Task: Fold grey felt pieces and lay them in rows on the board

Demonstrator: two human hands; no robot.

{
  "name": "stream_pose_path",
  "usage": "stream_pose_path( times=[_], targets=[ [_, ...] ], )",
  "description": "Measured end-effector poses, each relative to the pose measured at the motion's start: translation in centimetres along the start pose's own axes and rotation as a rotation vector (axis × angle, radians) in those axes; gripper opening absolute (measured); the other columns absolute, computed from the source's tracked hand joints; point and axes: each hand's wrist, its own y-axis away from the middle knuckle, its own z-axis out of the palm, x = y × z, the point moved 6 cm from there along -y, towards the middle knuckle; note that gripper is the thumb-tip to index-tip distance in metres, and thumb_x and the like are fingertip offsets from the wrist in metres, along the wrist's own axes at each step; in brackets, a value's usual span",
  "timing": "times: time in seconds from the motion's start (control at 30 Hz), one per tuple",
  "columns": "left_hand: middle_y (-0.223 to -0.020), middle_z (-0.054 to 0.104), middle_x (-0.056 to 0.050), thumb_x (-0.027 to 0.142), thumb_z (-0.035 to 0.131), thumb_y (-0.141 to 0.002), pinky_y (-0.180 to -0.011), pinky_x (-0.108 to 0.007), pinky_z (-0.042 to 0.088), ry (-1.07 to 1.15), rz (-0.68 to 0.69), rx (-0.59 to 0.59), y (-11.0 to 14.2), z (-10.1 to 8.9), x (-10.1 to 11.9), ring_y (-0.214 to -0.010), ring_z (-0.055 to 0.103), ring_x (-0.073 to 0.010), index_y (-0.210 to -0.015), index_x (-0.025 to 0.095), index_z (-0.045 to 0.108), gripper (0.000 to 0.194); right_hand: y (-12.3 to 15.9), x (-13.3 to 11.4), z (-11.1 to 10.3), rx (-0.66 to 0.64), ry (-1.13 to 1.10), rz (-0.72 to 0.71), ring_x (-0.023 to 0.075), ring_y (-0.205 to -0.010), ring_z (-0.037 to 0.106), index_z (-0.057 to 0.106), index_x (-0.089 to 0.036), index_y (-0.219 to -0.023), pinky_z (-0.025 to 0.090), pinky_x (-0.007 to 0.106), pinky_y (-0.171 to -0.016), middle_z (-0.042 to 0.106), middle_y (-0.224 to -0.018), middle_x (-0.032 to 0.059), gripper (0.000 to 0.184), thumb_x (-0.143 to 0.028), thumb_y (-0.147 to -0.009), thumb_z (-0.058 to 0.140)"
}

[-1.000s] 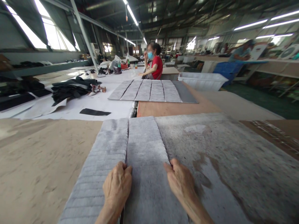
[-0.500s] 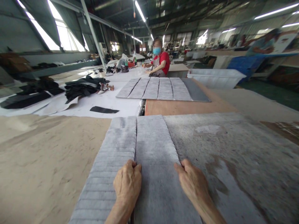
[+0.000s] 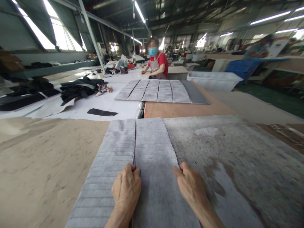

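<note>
Two long grey strips of layered fabric lie side by side in front of me. The left strip (image 3: 104,171) shows rows of overlapping edges, while the right fabric strip (image 3: 154,148) looks smoother, with a stepped right edge. My left hand (image 3: 127,186) is closed on the right strip's left edge, at the dark gap between the two. On the opposite edge of that strip, my right hand (image 3: 191,180) pinches with thumb and fingers. The fingertips of both hands are partly hidden underneath.
Beyond my table, a grey board (image 3: 197,91) carries several similar striped fabric pieces. Dark cloth (image 3: 78,90) is heaped on the white table at left, near a black strip (image 3: 102,112). A masked person in red (image 3: 158,66) sits behind, beside a white bin (image 3: 213,79).
The view swings right and then slightly back. Both hands keep their hold on the strip, almost unmoved. The person in red lowers a raised hand to the table and faces this way.
</note>
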Motion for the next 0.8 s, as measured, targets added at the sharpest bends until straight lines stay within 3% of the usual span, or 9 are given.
stream_pose_path(
  times=[0.27, 0.43, 0.53, 0.7, 0.8],
  targets=[
    [-0.077, 0.069, -0.009, 0.031, 0.042, -0.083, -0.058, -0.032, 0.037, -0.063, 0.038, 0.09, 0.4, -0.1, 0.4, -0.078, 0.064, -0.0289, -0.083, 0.022, 0.057, 0.018, -0.2, -0.2, -0.3, 0.061, 0.076, -0.039, 0.02, -0.068, 0.065, 0.053, -0.02, -0.07, 0.034, 0.025, -0.051, 0.067, -0.068, 0.0058, 0.021, -0.03, -0.086, 0.044],
    [-0.082, 0.065, -0.009, 0.026, 0.044, -0.084, -0.056, -0.03, 0.037, -0.117, 0.095, 0.219, 1.7, 0.2, 1.0, -0.077, 0.064, -0.0251, -0.091, 0.017, 0.052, 0.014, 1.5, -1.6, -0.6, 0.19, 0.171, -0.071, 0.0208, -0.06, 0.063, 0.054, -0.014, -0.08, 0.033, 0.026, -0.048, 0.063, -0.065, 0.0088, 0.017, -0.026, -0.087, 0.044],
    [-0.094, 0.06, -0.009, 0.026, 0.044, -0.085, -0.051, -0.029, 0.035, -0.144, 0.12, 0.293, 2.1, 0.2, 1.3, -0.077, 0.062, -0.0238, -0.095, 0.018, 0.052, 0.015, 2.5, -2.4, -1.0, 0.302, 0.219, -0.092, 0.0213, -0.063, 0.061, 0.053, -0.01, -0.093, 0.034, 0.026, -0.046, 0.061, -0.08, 0.0133, 0.021, -0.028, -0.088, 0.043],
    [-0.095, 0.058, -0.006, 0.024, 0.042, -0.087, -0.054, -0.029, 0.041, -0.124, 0.167, 0.345, 2.4, -0.7, 1.0, -0.075, 0.061, -0.0207, -0.096, 0.02, 0.056, 0.017, 2.9, -2.1, -1.8, 0.461, 0.268, -0.146, 0.0305, -0.089, 0.055, 0.052, -0.011, -0.109, 0.045, 0.037, -0.068, 0.054, -0.104, 0.018, 0.032, -0.031, -0.085, 0.049],
    [-0.103, 0.059, -0.006, 0.019, 0.038, -0.087, -0.071, -0.03, 0.047, -0.014, 0.274, 0.434, 3.6, -2.4, -0.4, -0.09, 0.059, -0.0196, -0.107, 0.021, 0.055, 0.026, 3.7, -2.2, -2.1, 0.572, 0.202, -0.349, 0.0298, -0.105, 0.049, 0.053, -0.01, -0.113, 0.043, 0.041, -0.085, 0.048, -0.121, 0.0174, 0.03, -0.023, -0.087, 0.044]
  ],
)
